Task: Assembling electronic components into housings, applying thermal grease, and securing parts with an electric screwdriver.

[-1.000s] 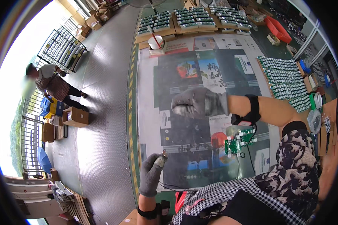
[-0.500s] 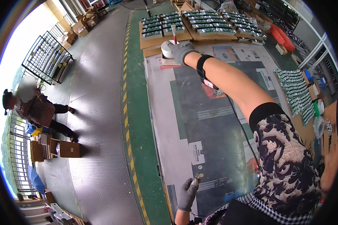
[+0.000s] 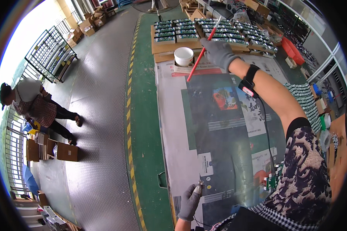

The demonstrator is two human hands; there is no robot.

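Worktable: right arm stretched to the far end, left hand low at the near-left corner.
Right forearm angles up-left, back of glove up; right hand grips a slanted red stick, pale tip up, lower end over the board, just beside the white cup. Left glove upright, thumb against fingers, pinching a small shiny piece at the fingertips; too tiny to identify.
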